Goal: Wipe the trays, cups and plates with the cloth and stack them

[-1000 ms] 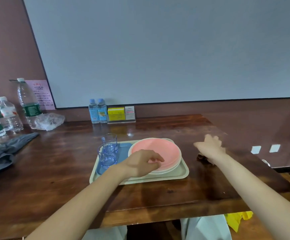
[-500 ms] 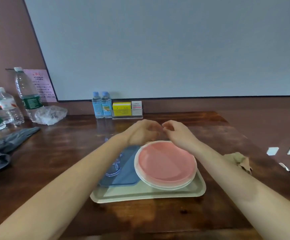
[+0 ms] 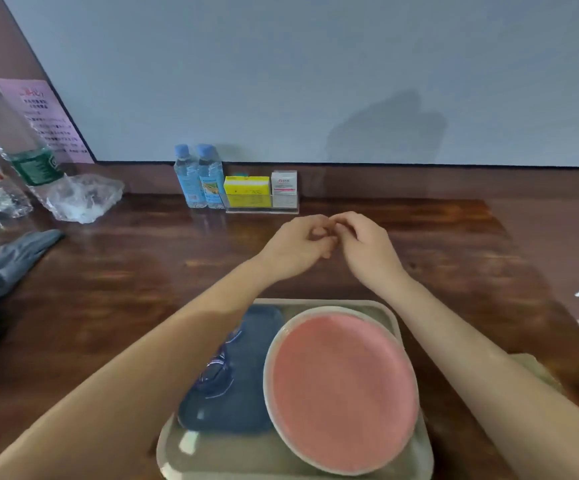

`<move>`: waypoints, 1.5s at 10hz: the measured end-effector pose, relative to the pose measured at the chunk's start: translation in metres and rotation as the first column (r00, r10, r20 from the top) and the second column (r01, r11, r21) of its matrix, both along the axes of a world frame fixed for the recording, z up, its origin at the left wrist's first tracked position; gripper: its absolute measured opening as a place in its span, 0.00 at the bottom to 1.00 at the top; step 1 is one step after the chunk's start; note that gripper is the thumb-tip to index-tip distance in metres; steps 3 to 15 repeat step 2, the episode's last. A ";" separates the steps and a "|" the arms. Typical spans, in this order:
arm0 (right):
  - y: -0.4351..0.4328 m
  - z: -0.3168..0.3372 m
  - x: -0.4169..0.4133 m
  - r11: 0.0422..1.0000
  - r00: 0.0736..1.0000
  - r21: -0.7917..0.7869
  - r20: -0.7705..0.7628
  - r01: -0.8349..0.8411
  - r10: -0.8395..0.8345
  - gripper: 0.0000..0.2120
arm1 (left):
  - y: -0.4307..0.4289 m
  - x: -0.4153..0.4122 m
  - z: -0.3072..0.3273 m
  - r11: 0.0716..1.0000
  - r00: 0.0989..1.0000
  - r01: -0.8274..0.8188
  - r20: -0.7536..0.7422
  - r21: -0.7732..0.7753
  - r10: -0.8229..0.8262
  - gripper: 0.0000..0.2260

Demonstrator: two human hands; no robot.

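Head view: left hand (image 3: 295, 249) and right hand (image 3: 367, 247) loosely curled, fingertips touching (nothing held), beyond tray (image 3: 409, 327).

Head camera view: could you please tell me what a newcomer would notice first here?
The pink plate stands out, lying on the beige tray beside a blue tray. Beyond the tray, the left hand and right hand meet fingertip to fingertip over the wooden table, holding nothing visible.
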State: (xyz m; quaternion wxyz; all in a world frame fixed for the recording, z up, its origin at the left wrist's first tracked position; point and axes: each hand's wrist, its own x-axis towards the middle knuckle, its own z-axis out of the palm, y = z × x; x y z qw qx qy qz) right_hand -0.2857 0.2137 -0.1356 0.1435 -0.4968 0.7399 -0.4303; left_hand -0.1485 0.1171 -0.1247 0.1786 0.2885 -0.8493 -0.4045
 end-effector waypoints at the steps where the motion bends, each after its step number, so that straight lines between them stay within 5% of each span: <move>1: -0.002 0.059 -0.008 1.000 1.000 0.026 0.023 -0.005 0.004 0.12 | -0.003 -0.005 0.056 0.990 0.998 0.022 -0.065 0.137 -0.013 0.08; 2: -0.004 0.132 -0.011 1.000 0.997 0.010 0.080 -0.001 0.000 0.11 | 0.001 -0.007 0.131 0.966 0.989 0.007 -0.145 0.259 0.032 0.07; 15: -0.004 0.132 -0.011 1.000 0.997 0.010 0.080 -0.001 0.000 0.11 | 0.001 -0.007 0.131 0.966 0.989 0.007 -0.145 0.259 0.032 0.07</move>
